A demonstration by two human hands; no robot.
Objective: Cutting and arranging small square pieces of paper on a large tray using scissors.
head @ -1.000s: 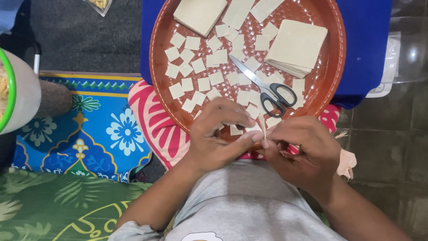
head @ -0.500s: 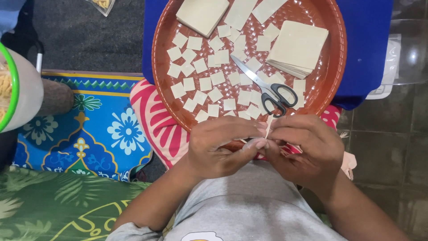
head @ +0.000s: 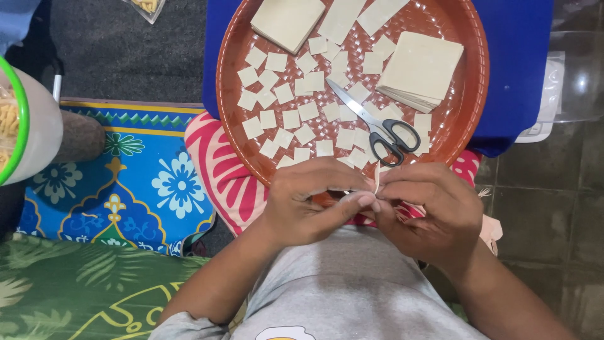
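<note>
Dark tiles lie to my right and grey carpet above a blue flowered mat to my left, with a green leaf-print cloth at the near corner. Across my lap, on a pink striped cushion and a blue board, sits a round brown woven-pattern tray.

On the tray, small pale dough squares are scattered flat, mostly on its left half. A thick stack of larger square sheets rests at the right, another slab at the top, and long strips beside it. Black-handled scissors lie shut among the squares, blades pointing up-left.

A clear bag of yellow snacks shows at the top edge. A white tub with a green rim stands at far left. A clear plastic lid lies right of the board.

My left hand and right hand meet just below the tray's near rim, fingers curled, fingertips pinching one small dough piece between them; it stands upright, thin and pale. Its shape is mostly hidden by my fingers.
</note>
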